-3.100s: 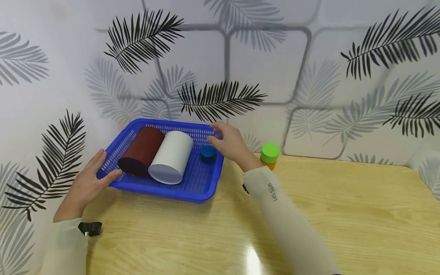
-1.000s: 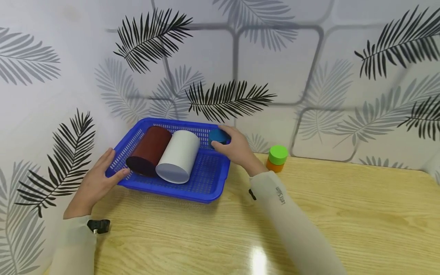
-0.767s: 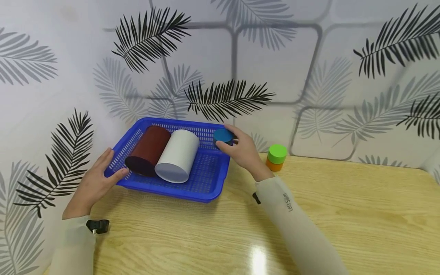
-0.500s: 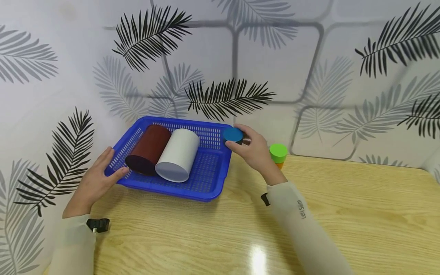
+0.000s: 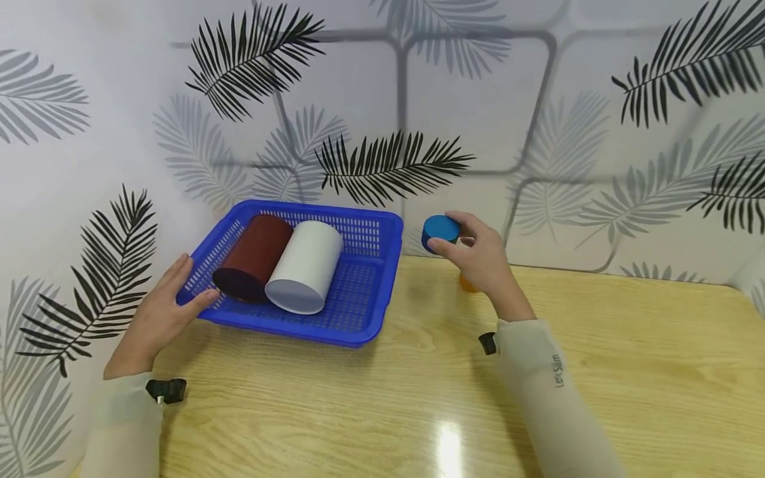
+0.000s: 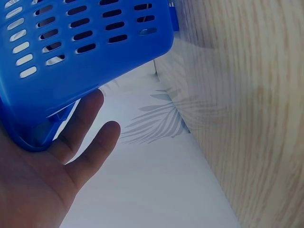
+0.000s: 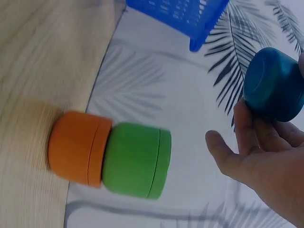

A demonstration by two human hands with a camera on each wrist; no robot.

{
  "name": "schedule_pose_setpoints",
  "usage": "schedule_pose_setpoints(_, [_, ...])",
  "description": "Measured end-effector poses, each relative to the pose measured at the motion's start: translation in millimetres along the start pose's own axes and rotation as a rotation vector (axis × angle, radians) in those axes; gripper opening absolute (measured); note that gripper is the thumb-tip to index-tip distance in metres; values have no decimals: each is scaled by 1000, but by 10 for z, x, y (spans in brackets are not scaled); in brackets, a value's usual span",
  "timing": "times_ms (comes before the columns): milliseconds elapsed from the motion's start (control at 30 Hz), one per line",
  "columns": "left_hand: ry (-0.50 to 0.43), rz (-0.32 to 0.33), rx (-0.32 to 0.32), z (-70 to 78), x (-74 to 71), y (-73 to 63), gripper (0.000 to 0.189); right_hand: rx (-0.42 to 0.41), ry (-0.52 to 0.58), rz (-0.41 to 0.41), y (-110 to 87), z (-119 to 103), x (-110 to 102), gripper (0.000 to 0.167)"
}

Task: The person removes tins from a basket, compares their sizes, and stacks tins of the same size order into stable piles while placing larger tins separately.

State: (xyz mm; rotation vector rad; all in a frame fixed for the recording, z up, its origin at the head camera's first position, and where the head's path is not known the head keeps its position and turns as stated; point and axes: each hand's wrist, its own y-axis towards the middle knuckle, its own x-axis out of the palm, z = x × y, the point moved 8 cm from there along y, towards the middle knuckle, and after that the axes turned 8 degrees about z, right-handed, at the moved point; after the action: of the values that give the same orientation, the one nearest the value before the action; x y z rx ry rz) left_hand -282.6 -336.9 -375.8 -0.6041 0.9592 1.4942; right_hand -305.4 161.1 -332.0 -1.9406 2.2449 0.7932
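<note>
My right hand [image 5: 485, 255] pinches a small blue round jar [image 5: 441, 229] between thumb and fingers. It holds the jar in the air, right of the blue plastic basket [image 5: 388, 292]. In the right wrist view an orange jar [image 7: 71, 148] stands on the table with a green jar [image 7: 135, 159] stacked on it. From the head, my right hand hides the green one and most of the orange. My left hand [image 5: 157, 318] rests at the basket's front left corner, thumb over the rim and fingers straight along the left side. A dark red-brown cylinder [image 5: 257, 255] and a white cylinder [image 5: 307, 262] lie inside the basket.
The wooden table [image 5: 633, 372] reaches across the front and right. Close behind the basket rises a wall [image 5: 454, 113] with a leaf print, and it continues along the left side. Each wrist wears a black device, such as the left one [image 5: 169, 391].
My right hand has taken the blue jar from the basket's back right, lifted it over the right rim and carried it right, in front of the stacked jars. My left hand stays at the basket.
</note>
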Motion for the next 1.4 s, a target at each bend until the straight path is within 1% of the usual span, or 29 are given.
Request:
schedule_pose_setpoints(200, [6, 1, -2, -16, -2, -23, 92, 75, -42, 37, 46, 130, -228, 70])
schedule_pose_setpoints(367, [16, 3, -3, -9, -7, -18, 92, 104, -77, 78, 55, 207, -422, 73])
schedule_pose_setpoints(533, [12, 2, 2, 7, -18, -10, 91, 140, -70, 77, 49, 284, -555, 76])
schedule_pose_setpoints(667, [12, 3, 3, 16, -18, -4, 92, 159, -93, 52, 48, 376, -575, 77])
schedule_pose_setpoints(933, [16, 5, -2, 12, -8, -10, 92, 231, -142, -9, 31, 527, -535, 78])
schedule_pose_setpoints(1100, [9, 0, -8, 12, -3, -14, 92, 246, -172, -18, 23, 574, -516, 77])
schedule_pose_setpoints(1233, [8, 1, -4, 16, -2, -12, 92, 248, -178, -29, 17, 600, -507, 75])
schedule_pose_setpoints(1400, [5, -1, -3, 26, -2, -4, 91, 259, -168, -57, 3, 623, -495, 76])
